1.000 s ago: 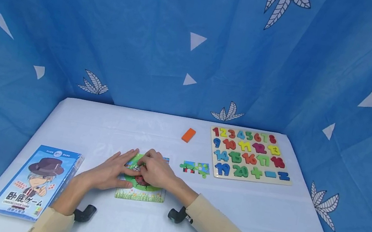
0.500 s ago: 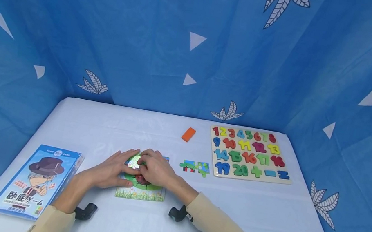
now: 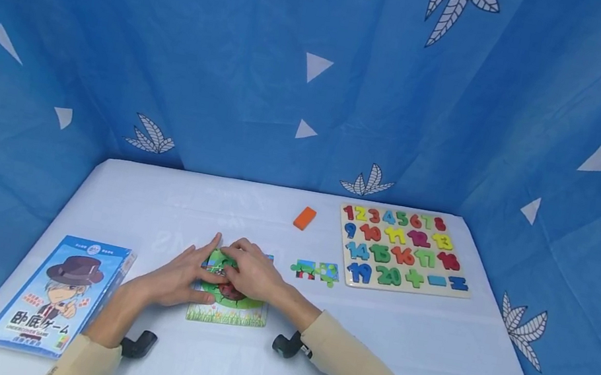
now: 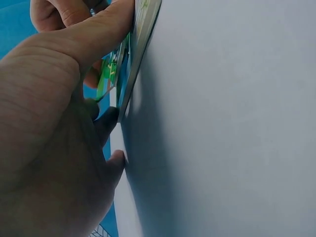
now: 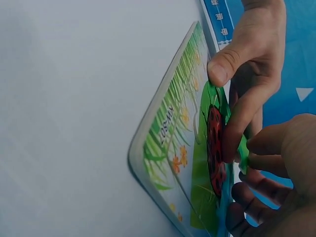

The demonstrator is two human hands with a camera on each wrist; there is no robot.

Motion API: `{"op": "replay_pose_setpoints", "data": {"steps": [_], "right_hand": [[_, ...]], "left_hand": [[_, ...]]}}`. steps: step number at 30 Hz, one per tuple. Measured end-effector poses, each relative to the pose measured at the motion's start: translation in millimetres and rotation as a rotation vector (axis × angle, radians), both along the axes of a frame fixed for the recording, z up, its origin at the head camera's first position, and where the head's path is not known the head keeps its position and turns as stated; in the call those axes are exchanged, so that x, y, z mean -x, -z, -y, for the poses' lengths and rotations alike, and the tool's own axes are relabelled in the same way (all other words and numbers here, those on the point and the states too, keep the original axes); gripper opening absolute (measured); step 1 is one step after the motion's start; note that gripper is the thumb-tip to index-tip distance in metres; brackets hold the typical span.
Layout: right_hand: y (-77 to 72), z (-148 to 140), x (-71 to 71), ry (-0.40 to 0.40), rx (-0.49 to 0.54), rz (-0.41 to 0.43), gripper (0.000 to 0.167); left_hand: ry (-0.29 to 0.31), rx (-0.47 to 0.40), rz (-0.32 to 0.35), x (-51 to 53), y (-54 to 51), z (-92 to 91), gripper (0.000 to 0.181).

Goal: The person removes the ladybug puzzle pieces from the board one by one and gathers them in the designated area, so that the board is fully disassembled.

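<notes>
A jigsaw board (image 3: 226,316) with a ladybug picture lies on the table. My left hand (image 3: 172,279) rests on its left side with fingers spread, thumb (image 5: 219,71) on the picture and a finger near the ladybug (image 5: 216,143). My right hand (image 3: 255,273) reaches over the board's upper part and pinches a green jigsaw piece (image 5: 243,154) between thumb and finger. That piece (image 4: 105,79) is tilted above the board in the left wrist view. The hands hide much of the upper picture.
Two joined jigsaw pieces (image 3: 316,271) lie right of the board. Behind them are an orange block (image 3: 304,218) and a wooden number board (image 3: 404,286). A blue game box (image 3: 54,298) stands by my left forearm. Blue cloth (image 3: 237,69) hangs behind the table.
My right hand has shifted slightly left, and the green piece has changed its tilt, no longer glaring. A left fingertip has lifted a little. The board has stayed in place.
</notes>
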State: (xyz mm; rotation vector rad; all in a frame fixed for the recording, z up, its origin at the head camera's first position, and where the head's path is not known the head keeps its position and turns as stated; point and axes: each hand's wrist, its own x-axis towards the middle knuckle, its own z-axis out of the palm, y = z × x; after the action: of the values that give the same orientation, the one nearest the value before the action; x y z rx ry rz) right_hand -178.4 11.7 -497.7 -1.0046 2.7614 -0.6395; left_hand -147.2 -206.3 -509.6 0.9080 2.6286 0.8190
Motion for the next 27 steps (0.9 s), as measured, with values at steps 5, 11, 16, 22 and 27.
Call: {"op": "replay_pose_setpoints", "data": {"steps": [5,11,16,22,27], "right_hand": [[1.0,0.8,4.0,0.005,0.023,0.026,0.040],[0.2,1.1,12.0,0.006,0.084,0.110,0.035],[-0.6,2.1,16.1,0.011,0.108,0.150,0.033],[0.4,4.2,16.2,0.026,0.093,0.159,0.033],[1.2,4.6,16.9,0.032,0.103,0.155,0.031]], "left_hand": [[-0.003,-0.004,-0.012,-0.9,0.3,-0.3,0.052],[-0.012,-0.015,-0.008,-1.2,1.0,0.0,0.051],[-0.025,-0.018,0.011,-1.4,2.4,0.4,0.052],[-0.030,-0.031,0.008,-2.5,2.1,-0.2,0.054],[-0.032,-0.047,-0.013,-3.1,-0.5,-1.9,0.056]]}}
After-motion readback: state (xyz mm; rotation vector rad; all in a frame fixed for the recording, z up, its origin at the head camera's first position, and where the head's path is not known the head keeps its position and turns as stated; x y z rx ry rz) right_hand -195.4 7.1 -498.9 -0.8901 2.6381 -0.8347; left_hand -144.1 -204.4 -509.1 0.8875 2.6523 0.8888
